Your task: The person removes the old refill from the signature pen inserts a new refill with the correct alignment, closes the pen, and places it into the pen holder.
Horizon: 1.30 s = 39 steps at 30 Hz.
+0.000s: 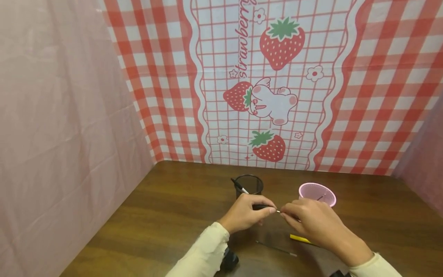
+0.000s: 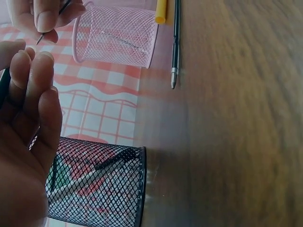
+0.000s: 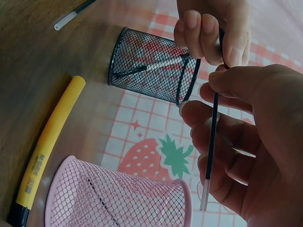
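Observation:
My left hand [image 1: 243, 211] pinches a black pen barrel [image 1: 260, 207] between thumb and fingers. Close beside it, my right hand [image 1: 311, 221] grips a thin pen refill [image 3: 211, 142] with a dark ink tube and a clear tail end. The refill's metal tip [image 1: 278, 211] shows in the gap between the hands, directed at the barrel's end. Whether tip and barrel touch is hidden by the fingertips. On the table below the hands lies another refill [image 1: 275, 248]. Partly under my right hand is a yellow pen [image 3: 52, 142] with a black end.
A black mesh cup [image 1: 250, 176] stands behind my left hand, with a black-and-white pen [image 1: 242, 187] leaning in it. Behind my right hand is a pink mesh cup [image 1: 333, 192] holding a thin dark stick [image 3: 103, 201]. A checked strawberry cloth [image 1: 214, 77] hangs at the table's back edge.

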Each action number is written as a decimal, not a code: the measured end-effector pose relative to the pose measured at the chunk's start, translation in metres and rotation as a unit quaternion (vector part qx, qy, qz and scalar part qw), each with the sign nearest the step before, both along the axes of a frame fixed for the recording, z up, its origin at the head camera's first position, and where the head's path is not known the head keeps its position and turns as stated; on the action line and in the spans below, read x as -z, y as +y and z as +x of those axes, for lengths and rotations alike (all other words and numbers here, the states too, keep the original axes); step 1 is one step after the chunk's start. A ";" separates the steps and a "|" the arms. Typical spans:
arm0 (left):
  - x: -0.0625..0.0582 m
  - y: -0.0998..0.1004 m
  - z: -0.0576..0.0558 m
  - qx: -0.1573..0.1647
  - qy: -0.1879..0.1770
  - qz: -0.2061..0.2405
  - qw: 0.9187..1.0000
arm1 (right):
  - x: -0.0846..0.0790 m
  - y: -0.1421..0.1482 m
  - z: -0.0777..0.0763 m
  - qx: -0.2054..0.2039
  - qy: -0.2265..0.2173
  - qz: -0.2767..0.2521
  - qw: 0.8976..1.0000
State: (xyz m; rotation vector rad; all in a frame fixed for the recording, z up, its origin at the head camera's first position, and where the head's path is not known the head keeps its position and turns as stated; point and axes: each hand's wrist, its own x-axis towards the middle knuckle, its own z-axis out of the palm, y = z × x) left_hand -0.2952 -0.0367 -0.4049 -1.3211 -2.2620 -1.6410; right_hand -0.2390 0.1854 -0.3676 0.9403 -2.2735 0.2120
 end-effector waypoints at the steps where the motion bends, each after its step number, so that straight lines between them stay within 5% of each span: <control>1: 0.000 0.000 0.000 0.001 0.000 0.000 1.000 | 0.000 0.000 0.000 0.002 -0.002 0.002 1.000; 39: -0.001 0.001 0.001 -0.003 0.025 -0.016 1.000 | 0.000 -0.005 0.003 0.005 0.020 -0.010 1.000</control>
